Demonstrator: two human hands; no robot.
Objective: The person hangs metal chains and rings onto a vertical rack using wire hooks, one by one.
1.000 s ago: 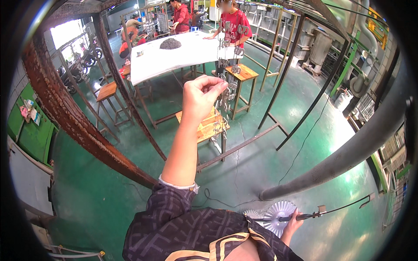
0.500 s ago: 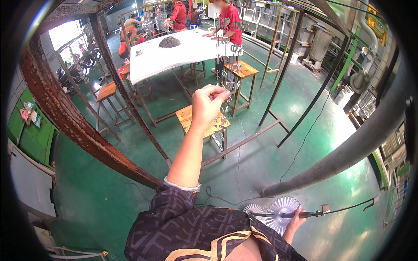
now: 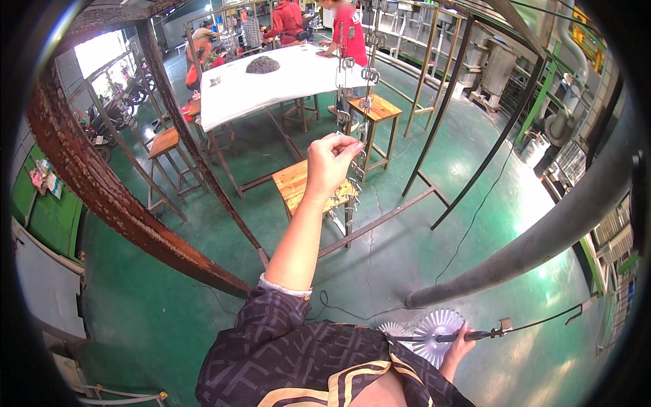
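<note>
Some metal links (image 3: 361, 129) half-hidden behind left fingers (image 3: 344, 143)

- Floor (image 3: 156, 271): glossy green, finely cracked, beneath both hands; white glare beyond the right hand (image 3: 462, 344).
- Table (image 3: 227, 112): long, white-topped, metal-legged, beyond the left hand (image 3: 332, 163).
- First stool (image 3: 288, 180): yellow-brown wooden seat, metal legs, below the left hand.
- Second stool (image 3: 376, 108): same make, beyond the left hand, slightly rightward.
- Third stool (image 3: 165, 142): similar, well left of the left hand.
- Beam (image 3: 85, 169): rust-brown metal, left of the left hand.
- Pipe (image 3: 522, 254): thick, grey, round, above the right hand.
- Panel (image 3: 54, 207): green-painted, far left of the left hand.
- Opening (image 3: 100, 57): bright white, far beyond the left hand, leftward; overexposed, possibly a doorway or window.
</note>
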